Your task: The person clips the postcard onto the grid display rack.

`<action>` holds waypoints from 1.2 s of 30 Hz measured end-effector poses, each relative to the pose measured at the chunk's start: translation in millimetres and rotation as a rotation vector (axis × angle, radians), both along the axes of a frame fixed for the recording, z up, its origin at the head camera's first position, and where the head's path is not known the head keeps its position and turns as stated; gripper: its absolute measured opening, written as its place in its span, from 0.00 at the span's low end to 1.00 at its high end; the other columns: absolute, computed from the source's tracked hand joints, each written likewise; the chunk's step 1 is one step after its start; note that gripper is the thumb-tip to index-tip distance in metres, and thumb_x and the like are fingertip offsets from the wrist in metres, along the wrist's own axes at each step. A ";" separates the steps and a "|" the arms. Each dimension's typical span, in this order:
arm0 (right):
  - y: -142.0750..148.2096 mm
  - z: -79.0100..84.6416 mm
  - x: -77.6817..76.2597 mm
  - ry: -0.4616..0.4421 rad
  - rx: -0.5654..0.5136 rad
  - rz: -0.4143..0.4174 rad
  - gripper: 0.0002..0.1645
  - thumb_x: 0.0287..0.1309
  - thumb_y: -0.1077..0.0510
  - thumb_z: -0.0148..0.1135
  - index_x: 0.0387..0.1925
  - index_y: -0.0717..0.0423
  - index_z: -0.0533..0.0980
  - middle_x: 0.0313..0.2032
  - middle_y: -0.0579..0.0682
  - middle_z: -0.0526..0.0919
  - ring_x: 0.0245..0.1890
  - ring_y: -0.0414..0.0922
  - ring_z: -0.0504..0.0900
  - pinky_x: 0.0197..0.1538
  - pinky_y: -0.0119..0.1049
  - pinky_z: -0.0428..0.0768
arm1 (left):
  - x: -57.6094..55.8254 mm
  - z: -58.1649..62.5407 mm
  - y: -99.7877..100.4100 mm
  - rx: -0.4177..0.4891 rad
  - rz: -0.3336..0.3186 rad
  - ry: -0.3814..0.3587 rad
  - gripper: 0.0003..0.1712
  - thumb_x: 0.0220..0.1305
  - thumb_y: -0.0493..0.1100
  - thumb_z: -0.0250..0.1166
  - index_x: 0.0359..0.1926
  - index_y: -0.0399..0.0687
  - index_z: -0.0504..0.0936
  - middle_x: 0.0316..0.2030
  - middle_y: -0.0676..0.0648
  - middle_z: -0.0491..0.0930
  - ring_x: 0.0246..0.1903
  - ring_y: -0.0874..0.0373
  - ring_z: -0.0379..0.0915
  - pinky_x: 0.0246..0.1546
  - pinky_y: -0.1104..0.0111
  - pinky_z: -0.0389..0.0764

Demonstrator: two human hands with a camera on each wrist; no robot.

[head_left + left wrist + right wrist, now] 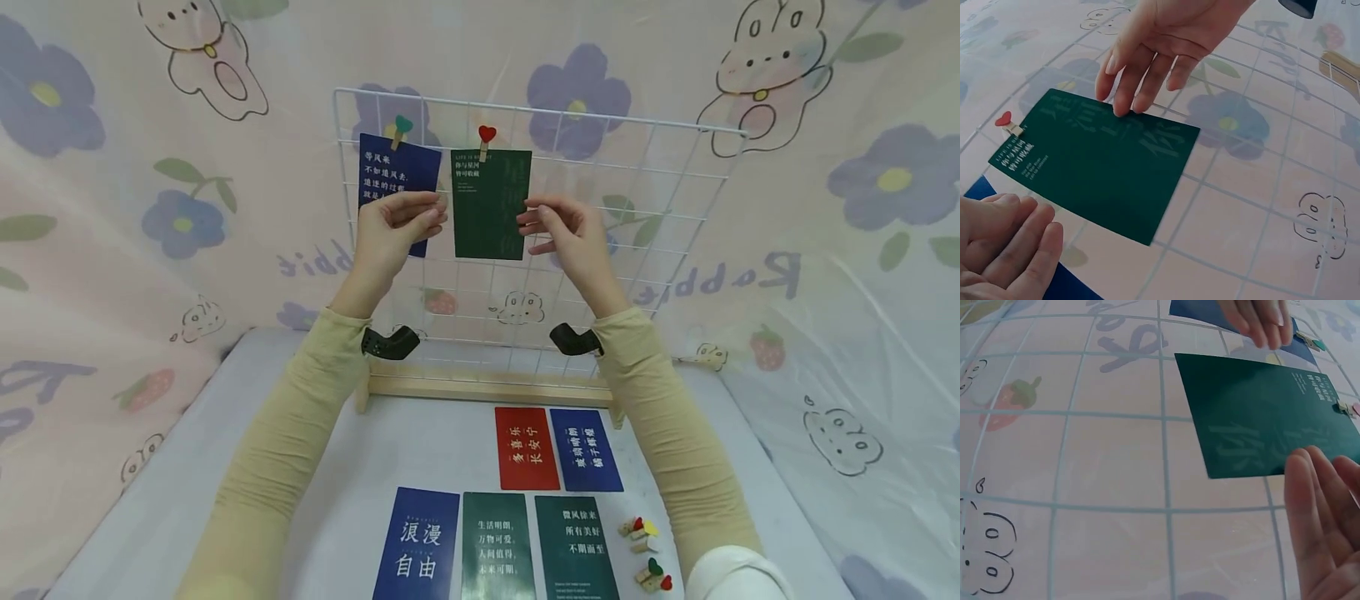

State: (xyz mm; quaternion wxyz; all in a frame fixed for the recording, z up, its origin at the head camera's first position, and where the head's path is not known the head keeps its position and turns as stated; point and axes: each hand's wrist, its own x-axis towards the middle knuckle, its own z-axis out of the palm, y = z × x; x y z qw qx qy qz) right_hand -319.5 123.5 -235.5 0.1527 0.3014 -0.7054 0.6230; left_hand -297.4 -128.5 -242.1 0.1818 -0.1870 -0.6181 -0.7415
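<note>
A dark green card point(491, 208) hangs on a white wire grid point(540, 111), held at its top by a small wooden clothespin with a red heart point(487, 135). To its left a blue card point(420, 162) hangs tilted under a clothespin with a green heart point(402, 127). My left hand point(393, 237) is in front of the blue card, covering its lower part; its fingers are loosely bent and hold nothing, apart from the green card. At the green card's right edge, fingertips of my right hand point(573, 242) touch or nearly touch it, as the left wrist view shows point(1169, 37).
The grid stands in a wooden base point(487, 386) on a white table point(345, 500). Lying in front are a red card point(527, 448), a blue card point(587, 450), another blue card point(417, 542) and two green cards point(498, 546). Several heart clothespins point(652, 575) lie at the right.
</note>
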 end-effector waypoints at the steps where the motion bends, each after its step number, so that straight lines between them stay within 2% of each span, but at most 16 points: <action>1: 1.4 -1.1 0.7 -0.004 0.004 0.004 0.16 0.70 0.60 0.51 0.50 0.66 0.77 0.41 0.60 0.84 0.38 0.51 0.84 0.33 0.37 0.85 | 0.2 -2.7 -1.0 -0.013 -0.006 -0.009 0.15 0.60 0.28 0.63 0.49 0.27 0.79 0.43 0.38 0.83 0.40 0.52 0.83 0.43 0.65 0.82; 8: 13.8 -14.6 10.1 -0.081 -0.028 0.043 0.17 0.69 0.58 0.53 0.51 0.67 0.77 0.40 0.57 0.85 0.37 0.49 0.84 0.33 0.36 0.84 | 4.0 -31.9 -4.9 -0.108 -0.093 -0.070 0.18 0.63 0.32 0.63 0.53 0.30 0.77 0.45 0.38 0.82 0.43 0.52 0.81 0.44 0.64 0.82; 11: 22.8 -23.8 17.0 -0.117 -0.019 0.041 0.19 0.69 0.57 0.54 0.51 0.69 0.76 0.40 0.55 0.85 0.36 0.47 0.84 0.33 0.36 0.84 | 7.8 -49.1 -3.8 -0.169 -0.107 -0.109 0.19 0.64 0.34 0.63 0.55 0.32 0.77 0.47 0.38 0.81 0.45 0.51 0.80 0.45 0.65 0.81; 15: 35.6 -39.2 27.1 -0.184 0.019 0.039 0.22 0.69 0.54 0.54 0.53 0.69 0.74 0.41 0.55 0.85 0.37 0.47 0.84 0.35 0.36 0.84 | 12.9 -77.4 -0.7 -0.220 -0.134 -0.209 0.20 0.64 0.36 0.64 0.55 0.32 0.77 0.49 0.36 0.80 0.47 0.46 0.79 0.46 0.63 0.81; 19: 47.2 -56.8 37.5 -0.247 0.069 0.032 0.22 0.68 0.52 0.55 0.54 0.65 0.75 0.43 0.56 0.84 0.39 0.49 0.84 0.37 0.39 0.84 | 17.7 -105.6 4.2 -0.231 -0.179 -0.308 0.21 0.65 0.36 0.63 0.56 0.31 0.75 0.51 0.35 0.78 0.49 0.45 0.78 0.47 0.64 0.80; 23: 56.9 -74.4 43.9 -0.304 0.088 0.044 0.19 0.68 0.52 0.55 0.53 0.60 0.77 0.43 0.57 0.84 0.35 0.50 0.84 0.38 0.39 0.85 | 24.6 -126.7 11.5 -0.242 -0.215 -0.361 0.21 0.65 0.36 0.63 0.57 0.31 0.75 0.52 0.36 0.77 0.51 0.44 0.76 0.48 0.64 0.80; 26: 63.5 -87.3 46.5 -0.342 0.097 0.058 0.19 0.69 0.52 0.54 0.53 0.60 0.77 0.42 0.56 0.84 0.33 0.49 0.84 0.38 0.39 0.85 | 29.9 -140.1 17.1 -0.252 -0.233 -0.409 0.20 0.64 0.37 0.64 0.56 0.35 0.77 0.50 0.39 0.79 0.51 0.44 0.76 0.48 0.65 0.80; 29: 70.1 -99.9 49.4 -0.373 0.122 0.060 0.20 0.69 0.51 0.54 0.54 0.60 0.76 0.43 0.56 0.84 0.35 0.50 0.84 0.39 0.40 0.84 | 33.5 -153.0 21.6 -0.263 -0.249 -0.458 0.19 0.64 0.37 0.64 0.55 0.36 0.78 0.50 0.39 0.79 0.51 0.44 0.76 0.48 0.64 0.80; 36: 90.0 -123.9 60.4 -0.420 0.219 0.055 0.21 0.70 0.52 0.52 0.55 0.62 0.74 0.44 0.61 0.82 0.39 0.52 0.83 0.40 0.41 0.84 | 36.4 -178.5 30.4 -0.275 -0.289 -0.541 0.19 0.66 0.36 0.62 0.55 0.30 0.76 0.49 0.36 0.79 0.48 0.47 0.78 0.50 0.58 0.79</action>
